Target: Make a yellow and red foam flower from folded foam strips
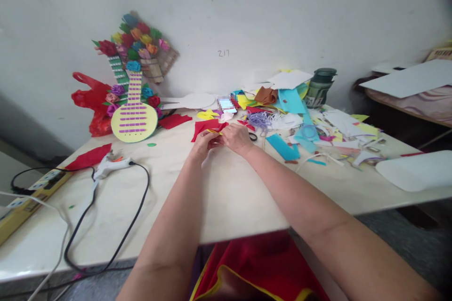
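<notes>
Both my hands meet at the middle of the table. My left hand is closed, pinching a small yellow piece against a red paper piece. My right hand is closed too, its fingers pressed on the same red and yellow paper from the right. The fingertips of both hands touch each other over the paper.
A white glue gun with a black cord lies at the left, by a power strip. A paper guitar with flowers leans on the wall. Coloured paper scraps, a green jar and scissors fill the right.
</notes>
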A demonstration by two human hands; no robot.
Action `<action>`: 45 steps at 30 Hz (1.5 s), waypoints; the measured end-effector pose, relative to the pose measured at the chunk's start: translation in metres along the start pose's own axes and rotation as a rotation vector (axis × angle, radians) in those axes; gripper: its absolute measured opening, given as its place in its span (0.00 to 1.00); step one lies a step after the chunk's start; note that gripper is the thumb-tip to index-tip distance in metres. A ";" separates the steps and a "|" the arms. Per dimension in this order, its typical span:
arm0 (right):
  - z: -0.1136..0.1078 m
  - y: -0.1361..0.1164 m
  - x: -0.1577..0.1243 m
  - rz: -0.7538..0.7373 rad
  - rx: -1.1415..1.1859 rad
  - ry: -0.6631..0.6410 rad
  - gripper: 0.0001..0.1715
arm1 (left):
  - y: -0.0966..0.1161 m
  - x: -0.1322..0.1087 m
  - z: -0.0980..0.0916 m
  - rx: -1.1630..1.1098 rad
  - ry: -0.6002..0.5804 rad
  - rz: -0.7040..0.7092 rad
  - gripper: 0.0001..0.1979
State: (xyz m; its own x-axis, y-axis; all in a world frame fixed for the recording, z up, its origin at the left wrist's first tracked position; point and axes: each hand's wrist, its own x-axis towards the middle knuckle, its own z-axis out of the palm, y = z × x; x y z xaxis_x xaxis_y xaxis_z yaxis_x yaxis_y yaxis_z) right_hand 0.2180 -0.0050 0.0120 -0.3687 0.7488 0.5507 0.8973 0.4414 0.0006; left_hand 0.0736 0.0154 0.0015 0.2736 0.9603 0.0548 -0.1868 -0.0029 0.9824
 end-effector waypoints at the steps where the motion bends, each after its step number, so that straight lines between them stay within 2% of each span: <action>1: 0.001 0.000 0.000 -0.007 -0.004 0.007 0.14 | 0.000 0.000 0.000 -0.017 -0.004 -0.008 0.14; 4: 0.003 -0.002 0.000 -0.041 -0.012 0.026 0.14 | -0.001 0.001 0.002 -0.033 0.027 -0.011 0.14; 10: 0.004 -0.007 -0.001 -0.118 0.002 0.055 0.13 | -0.006 0.003 0.003 -0.061 0.200 0.028 0.15; 15: 0.002 -0.007 -0.004 -0.149 0.103 0.132 0.13 | -0.008 0.005 -0.003 -0.097 0.201 0.033 0.14; 17: 0.003 -0.005 -0.004 -0.081 0.179 0.185 0.13 | -0.007 0.005 -0.005 -0.084 0.183 0.022 0.14; 21: 0.006 0.001 0.001 0.213 0.378 0.306 0.14 | -0.003 0.002 -0.007 -0.056 0.129 -0.026 0.13; 24: 0.007 0.008 0.006 0.329 0.536 0.230 0.16 | -0.002 0.001 -0.007 -0.026 0.067 -0.034 0.13; 27: 0.005 0.013 0.010 0.326 0.645 0.059 0.17 | -0.003 0.001 -0.008 0.002 0.020 -0.028 0.12; 29: 0.004 0.015 0.011 0.309 0.688 -0.002 0.16 | -0.003 0.001 -0.008 0.018 0.003 -0.028 0.11; 34: 0.006 0.020 0.011 0.276 0.661 -0.005 0.15 | -0.003 0.000 -0.007 0.067 -0.053 -0.025 0.09; 37: 0.008 0.021 0.013 0.246 0.620 0.016 0.18 | -0.003 -0.001 -0.006 0.093 -0.060 -0.016 0.08; 45: 0.006 0.010 0.013 0.304 0.510 0.050 0.14 | 0.001 -0.002 -0.004 0.130 -0.101 -0.036 0.07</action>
State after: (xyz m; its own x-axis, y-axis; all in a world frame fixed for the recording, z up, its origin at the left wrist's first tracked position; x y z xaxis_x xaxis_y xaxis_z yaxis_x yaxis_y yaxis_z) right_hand 0.2210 0.0125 0.0147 -0.0904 0.8599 0.5024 0.7266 0.4019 -0.5572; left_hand 0.0691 0.0140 0.0018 0.3723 0.9276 0.0308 -0.0537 -0.0116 0.9985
